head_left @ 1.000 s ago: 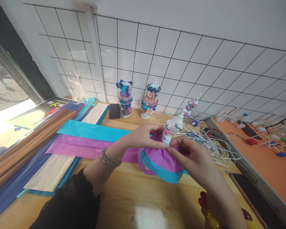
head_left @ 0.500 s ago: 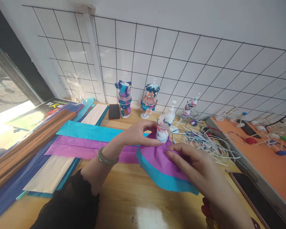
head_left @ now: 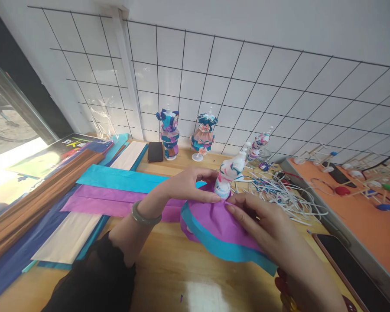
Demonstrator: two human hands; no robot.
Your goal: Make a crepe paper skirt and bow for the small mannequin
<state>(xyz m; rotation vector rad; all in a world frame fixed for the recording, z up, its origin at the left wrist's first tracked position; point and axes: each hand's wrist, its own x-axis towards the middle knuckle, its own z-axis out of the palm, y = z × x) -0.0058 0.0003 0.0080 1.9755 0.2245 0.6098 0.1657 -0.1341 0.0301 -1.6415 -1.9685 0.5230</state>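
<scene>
A small white dress form (head_left: pixel 230 170) with pink and blue patches tilts to the right, its base hidden. Round its waist sits a purple crepe paper skirt (head_left: pixel 211 219) with a blue border, flaring towards me. My left hand (head_left: pixel 189 185) is closed round the waist from the left, its thumb pressing the skirt's top edge. From the right, my right hand (head_left: pixel 263 219) pinches the gathered edge of that skirt between thumb and fingertips. The tips of both hands nearly meet at the front of the waist.
Crepe paper strips, blue (head_left: pixel 123 178), purple (head_left: pixel 117 201) and brown (head_left: pixel 52 195), lie leftward. Two dressed forms (head_left: pixel 170 135) and a phone (head_left: pixel 155 151) stand or lie near the wall. Rightward are tangled cords (head_left: pixel 273 193), another phone (head_left: pixel 347 264) and an orange tray (head_left: pixel 367 216).
The dress form has tipped to the right and its top is lower. The skirt has swung with it, and a purple underside now shows at its left. Both hands keep their hold.
</scene>
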